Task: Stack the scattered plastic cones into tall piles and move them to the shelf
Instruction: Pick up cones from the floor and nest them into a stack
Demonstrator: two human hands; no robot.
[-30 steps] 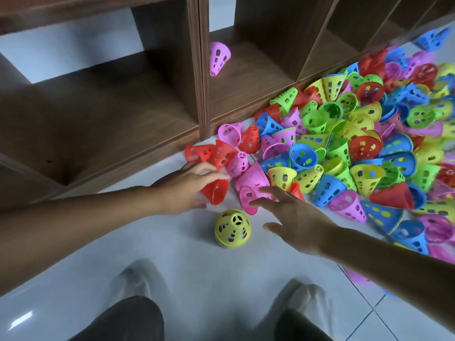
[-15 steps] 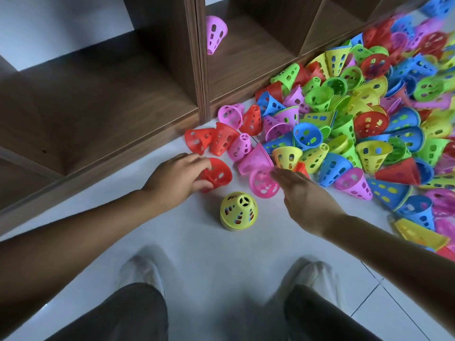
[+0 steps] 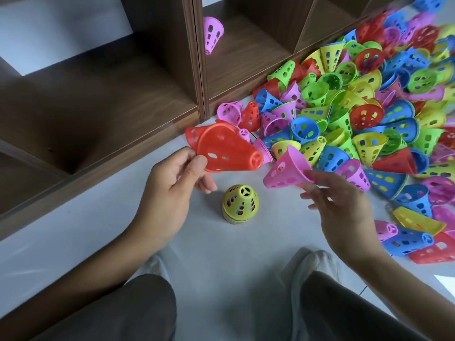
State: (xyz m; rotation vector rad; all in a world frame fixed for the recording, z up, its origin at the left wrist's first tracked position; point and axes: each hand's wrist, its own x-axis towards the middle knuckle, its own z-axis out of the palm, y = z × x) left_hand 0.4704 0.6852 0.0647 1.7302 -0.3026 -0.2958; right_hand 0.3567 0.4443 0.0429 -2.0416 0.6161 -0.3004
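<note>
I am mid-stacking, with a cone in each hand. My left hand pinches the rim of a red cone, held off the floor with its narrow end pointing right. My right hand grips a pink cone at its wide rim, narrow end pointing left and down. Between the hands, a short stack topped by a yellow cone stands upright on the floor. The loose pile spreads to the right, up against the shelf; one pink cone already sits far back in a compartment. Next, I judge, each held cone must be turned narrow end up and lowered squarely over the stack so it nests.
</note>
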